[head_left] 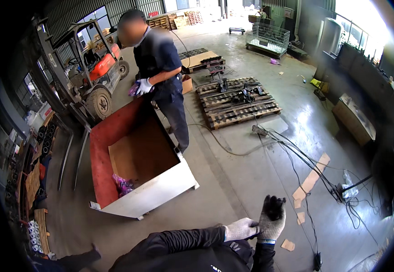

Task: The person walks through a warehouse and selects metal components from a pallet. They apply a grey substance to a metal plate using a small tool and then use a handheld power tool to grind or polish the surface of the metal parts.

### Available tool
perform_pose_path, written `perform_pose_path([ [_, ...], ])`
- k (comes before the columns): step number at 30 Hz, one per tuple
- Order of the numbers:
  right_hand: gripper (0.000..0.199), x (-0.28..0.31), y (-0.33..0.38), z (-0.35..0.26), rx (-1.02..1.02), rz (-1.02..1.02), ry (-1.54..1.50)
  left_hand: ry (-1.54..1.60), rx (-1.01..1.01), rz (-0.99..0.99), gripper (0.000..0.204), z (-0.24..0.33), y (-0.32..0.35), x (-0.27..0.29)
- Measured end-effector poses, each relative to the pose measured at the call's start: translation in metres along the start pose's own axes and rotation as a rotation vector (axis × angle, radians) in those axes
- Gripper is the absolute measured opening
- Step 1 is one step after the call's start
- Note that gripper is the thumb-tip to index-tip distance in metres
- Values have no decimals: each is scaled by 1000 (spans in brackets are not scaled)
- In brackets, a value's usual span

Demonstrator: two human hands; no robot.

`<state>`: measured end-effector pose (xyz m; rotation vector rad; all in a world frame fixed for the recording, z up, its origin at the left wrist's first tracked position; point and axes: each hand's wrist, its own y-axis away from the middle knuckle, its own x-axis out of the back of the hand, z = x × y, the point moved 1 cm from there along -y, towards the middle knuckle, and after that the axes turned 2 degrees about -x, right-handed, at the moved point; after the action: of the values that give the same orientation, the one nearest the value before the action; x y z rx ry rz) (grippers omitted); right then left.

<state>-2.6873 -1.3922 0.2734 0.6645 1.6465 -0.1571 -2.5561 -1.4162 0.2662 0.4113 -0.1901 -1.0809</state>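
Note:
Both my hands wear pale knitted work gloves. My left hand [241,229] reaches across my body, its fingers closed at the wrist of the glove [267,234] on my right hand. My right hand [272,217] is raised with its fingers pointing up and holds nothing that I can see; the finger ends of its glove are black. Ahead on the left stands an open metal bin [154,188], white outside and red inside, with brown board on its floor and a purple plastic bag [123,185] in its near corner.
A co-worker [160,68] in dark clothes stands behind the bin, holding something purple. A forklift [95,68] is at the left. Wooden pallets [238,102] carry dark metal parts. Cables [296,154] and cardboard strips [311,179] lie on the floor at right.

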Motion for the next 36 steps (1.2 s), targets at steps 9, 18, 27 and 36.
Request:
perform_pose_path([
  [9,51,-40,-167,-29,-67,-198,120,136,-58,58,27,50,-154,68],
  [18,55,-140,-358,-64,-333,-76,101,233,-53,163,25,193,-271,134],
  [27,59,-134,-532,-53,-312,-255,412,6,-129,189,28,228,-398,219],
  [36,43,-173,-702,-59,-374,-640,195,-98,-276,6,33,304,-505,331],
])
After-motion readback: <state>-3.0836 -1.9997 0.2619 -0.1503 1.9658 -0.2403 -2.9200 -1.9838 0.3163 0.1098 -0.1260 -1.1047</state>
